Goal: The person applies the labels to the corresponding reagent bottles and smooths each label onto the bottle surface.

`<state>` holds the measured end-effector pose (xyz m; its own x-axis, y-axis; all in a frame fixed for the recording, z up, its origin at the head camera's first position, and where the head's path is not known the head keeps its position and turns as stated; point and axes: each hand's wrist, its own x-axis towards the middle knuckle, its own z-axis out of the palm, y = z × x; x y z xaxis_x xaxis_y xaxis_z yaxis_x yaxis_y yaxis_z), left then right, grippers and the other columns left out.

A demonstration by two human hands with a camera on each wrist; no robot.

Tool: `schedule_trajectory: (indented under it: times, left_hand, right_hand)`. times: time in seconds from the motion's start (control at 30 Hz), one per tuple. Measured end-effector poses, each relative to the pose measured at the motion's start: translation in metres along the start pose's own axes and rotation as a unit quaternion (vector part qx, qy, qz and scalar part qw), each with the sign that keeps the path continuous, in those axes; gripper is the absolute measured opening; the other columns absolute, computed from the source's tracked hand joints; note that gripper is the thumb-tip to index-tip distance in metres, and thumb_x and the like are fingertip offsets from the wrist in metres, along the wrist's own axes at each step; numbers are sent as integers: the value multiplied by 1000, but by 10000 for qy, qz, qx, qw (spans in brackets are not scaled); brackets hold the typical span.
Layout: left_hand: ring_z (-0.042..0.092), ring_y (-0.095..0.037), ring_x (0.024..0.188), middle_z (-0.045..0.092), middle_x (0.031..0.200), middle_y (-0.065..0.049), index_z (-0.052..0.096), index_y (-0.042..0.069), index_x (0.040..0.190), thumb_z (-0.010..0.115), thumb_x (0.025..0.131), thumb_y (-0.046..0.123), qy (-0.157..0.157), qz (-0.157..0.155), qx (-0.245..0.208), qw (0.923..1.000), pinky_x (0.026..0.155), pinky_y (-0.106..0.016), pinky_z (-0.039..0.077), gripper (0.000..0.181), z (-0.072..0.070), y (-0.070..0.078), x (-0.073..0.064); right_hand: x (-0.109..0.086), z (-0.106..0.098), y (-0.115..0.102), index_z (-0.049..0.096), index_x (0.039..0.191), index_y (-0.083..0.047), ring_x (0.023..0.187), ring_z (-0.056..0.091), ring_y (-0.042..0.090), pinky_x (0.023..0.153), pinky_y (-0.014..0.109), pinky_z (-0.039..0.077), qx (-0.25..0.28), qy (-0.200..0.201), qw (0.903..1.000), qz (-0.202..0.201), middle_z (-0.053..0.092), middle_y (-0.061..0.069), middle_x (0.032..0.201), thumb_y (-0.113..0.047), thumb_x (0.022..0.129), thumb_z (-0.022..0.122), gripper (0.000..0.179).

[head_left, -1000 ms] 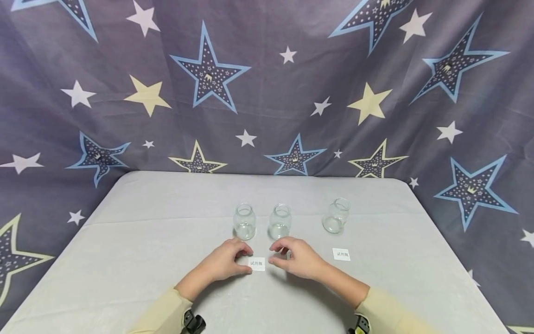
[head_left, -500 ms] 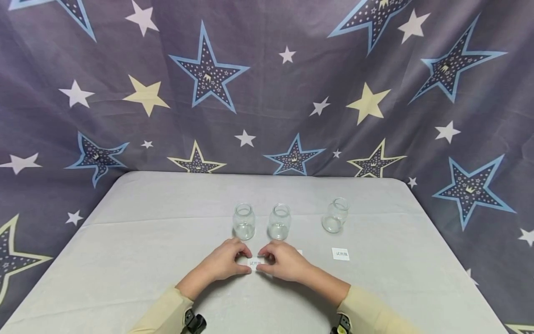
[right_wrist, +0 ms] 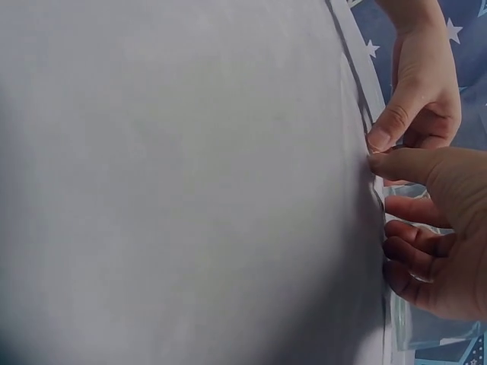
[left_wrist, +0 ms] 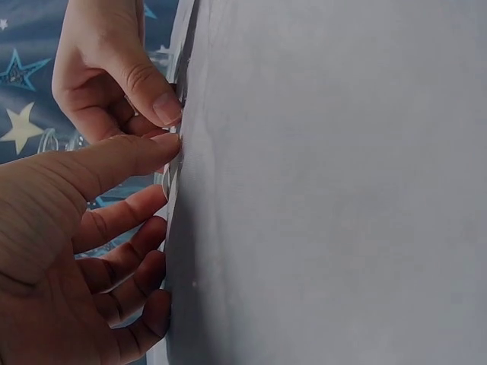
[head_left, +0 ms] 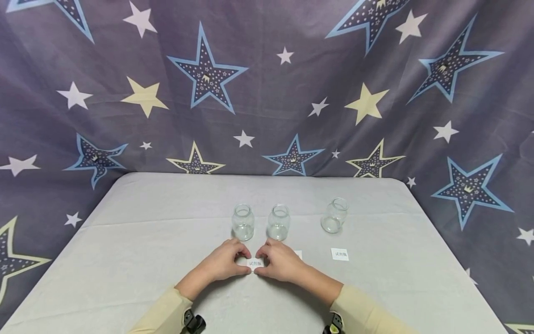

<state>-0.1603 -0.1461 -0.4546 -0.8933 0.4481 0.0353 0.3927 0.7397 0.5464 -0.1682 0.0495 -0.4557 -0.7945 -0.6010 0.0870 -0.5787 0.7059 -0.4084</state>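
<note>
A small white label card (head_left: 255, 264) with printed dark characters lies on the table in front of the jars. My left hand (head_left: 227, 260) holds its left side, thumb at the near corner and forefinger at the far one. On the opposite side my right hand (head_left: 281, 261) does the same, so the card sits framed between both hands. The two thumb tips almost meet in the left wrist view, where my left thumb (left_wrist: 141, 156) is below the right thumb (left_wrist: 152, 95). Just beyond the hands stand two clear glass jars, the left jar (head_left: 243, 222) and the middle jar (head_left: 278, 222), both lidless.
A third glass jar (head_left: 334, 215) stands farther right, with another label card (head_left: 340, 254) in front of it. Behind my right hand shows the edge of one more white card (head_left: 298, 254). A pale cloth covers the table (head_left: 146, 241); a star-patterned curtain (head_left: 267, 93) hangs behind.
My right hand has come left, from beside the card to its right edge, uncovering less of the card behind it. My left hand has stayed at the card's left edge.
</note>
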Motion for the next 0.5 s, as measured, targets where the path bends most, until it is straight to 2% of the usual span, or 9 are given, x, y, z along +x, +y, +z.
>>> schedule_trajectory:
  times: [0.2,0.5]
  left_hand:
    - [48,-12,81,55,87,4,64,12,87,80,70,23,-25,82,-186,9998,71,-26,42,26,-1,-3,-1]
    - [53,-15,82,59,94,-1,64,10,96,78,74,24,-41,-147,-758,9970,70,-23,45,30,-11,-6,-2]
  right_hand:
    - [0,0,0,68,90,-13,70,43,3,62,17,38,170,3,9999,31,56,-3,83,-33,72,77,28]
    - [-2,-5,3,68,94,-14,68,45,3,62,18,39,380,259,9988,195,55,-4,84,-32,73,76,29]
